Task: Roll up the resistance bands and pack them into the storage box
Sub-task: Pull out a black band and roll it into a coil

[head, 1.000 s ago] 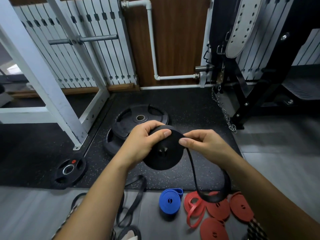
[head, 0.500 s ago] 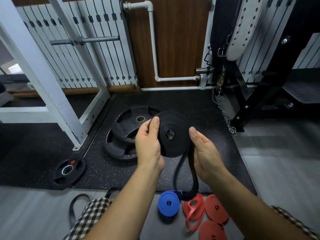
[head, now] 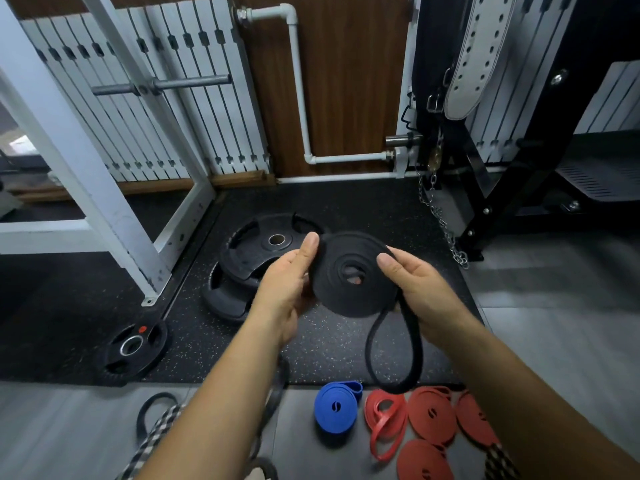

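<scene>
Gripping the black band roll with my left hand and right hand, fingers clamped on its rim, I meant to stop the windings springing loose.

Upper centre: bare mat, open between plates and chain.
Left of centre: stacked plates on the mat.
Left: white frame bars the way.
Lower left: small plate at the mat's edge; loose bands on the floor.
Right: chain and black rack; bare grey floor below them.
Bottom centre: blue roll and red rolls side by side, with the black band hanging a loop just over them.
</scene>
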{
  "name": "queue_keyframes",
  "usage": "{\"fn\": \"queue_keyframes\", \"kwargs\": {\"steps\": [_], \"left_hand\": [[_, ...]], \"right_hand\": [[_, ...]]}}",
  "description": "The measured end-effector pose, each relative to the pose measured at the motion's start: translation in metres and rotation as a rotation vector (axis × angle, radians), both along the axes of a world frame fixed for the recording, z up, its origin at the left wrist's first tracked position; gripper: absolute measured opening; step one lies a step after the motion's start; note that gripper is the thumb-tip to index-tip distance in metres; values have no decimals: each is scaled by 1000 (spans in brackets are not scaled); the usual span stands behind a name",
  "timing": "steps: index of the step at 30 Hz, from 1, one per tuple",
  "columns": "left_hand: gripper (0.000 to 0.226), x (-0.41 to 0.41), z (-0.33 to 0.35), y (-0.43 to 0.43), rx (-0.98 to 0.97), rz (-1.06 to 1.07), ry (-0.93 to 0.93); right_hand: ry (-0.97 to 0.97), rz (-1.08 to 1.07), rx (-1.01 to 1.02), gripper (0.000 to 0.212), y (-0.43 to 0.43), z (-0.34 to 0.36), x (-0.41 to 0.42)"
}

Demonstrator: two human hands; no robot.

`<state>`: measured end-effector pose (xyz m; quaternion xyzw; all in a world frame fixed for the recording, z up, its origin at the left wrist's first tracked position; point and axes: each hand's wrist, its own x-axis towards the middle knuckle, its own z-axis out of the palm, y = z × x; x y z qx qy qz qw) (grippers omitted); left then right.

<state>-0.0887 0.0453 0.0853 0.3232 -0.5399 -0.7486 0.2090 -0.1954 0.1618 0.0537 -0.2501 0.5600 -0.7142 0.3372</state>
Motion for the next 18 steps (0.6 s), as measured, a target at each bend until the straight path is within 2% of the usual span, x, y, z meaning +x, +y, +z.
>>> {"fn": "queue_keyframes", "kwargs": {"steps": [2, 4, 9, 12, 18], "left_hand": [[33, 5, -1, -6, -143, -104, -87], [31, 8, -5, -6, -224, -233, -119], [17, 7, -15, -9, -200, -232, -124], [15, 2, -18, -4, -150, -138, -59], [21, -8, -21, 0, 113, 268, 102]], "right_hand": [[168, 115, 114, 22, 6, 3, -3], [251, 190, 150, 24, 6, 3, 1], [258, 264, 149, 25, 4, 5, 5], [281, 198, 142, 24, 1, 3, 7], [107, 19, 11, 25, -9, -3, 16]]}}
